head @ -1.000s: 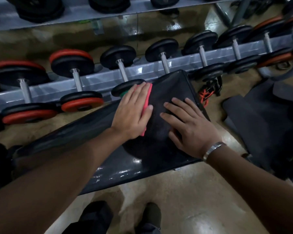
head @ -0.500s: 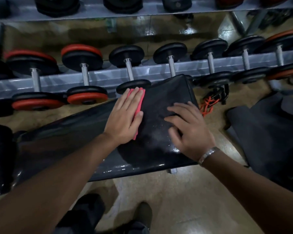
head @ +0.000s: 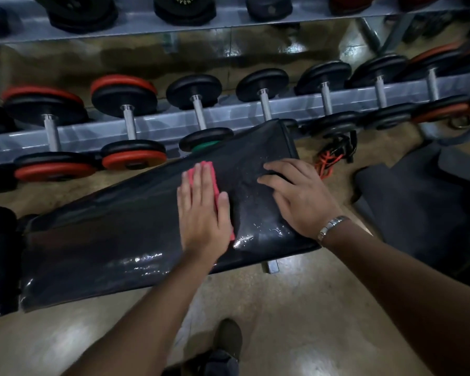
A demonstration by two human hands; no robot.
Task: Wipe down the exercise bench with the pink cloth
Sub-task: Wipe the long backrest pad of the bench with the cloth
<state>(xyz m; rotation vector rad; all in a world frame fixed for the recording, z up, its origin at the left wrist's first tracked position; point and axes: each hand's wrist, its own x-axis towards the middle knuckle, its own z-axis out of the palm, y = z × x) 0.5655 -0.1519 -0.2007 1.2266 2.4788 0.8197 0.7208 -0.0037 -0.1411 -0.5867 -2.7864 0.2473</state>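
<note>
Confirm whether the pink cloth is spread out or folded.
Probably folded: the cloth shows only as a narrow pink edge around the flat left hand pressing it on the bench. Its folds are hidden.

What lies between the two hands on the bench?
The pink cloth peeks from under the left hand; beyond it, only bare, wet bench, in the head view.

The black glossy bench (head: 106, 240) is stretching from near left to far right, its right end glistening, perhaps wet. The pink cloth (head: 214, 178) is lying flat there, mostly hiding under the left hand (head: 201, 213).
</note>
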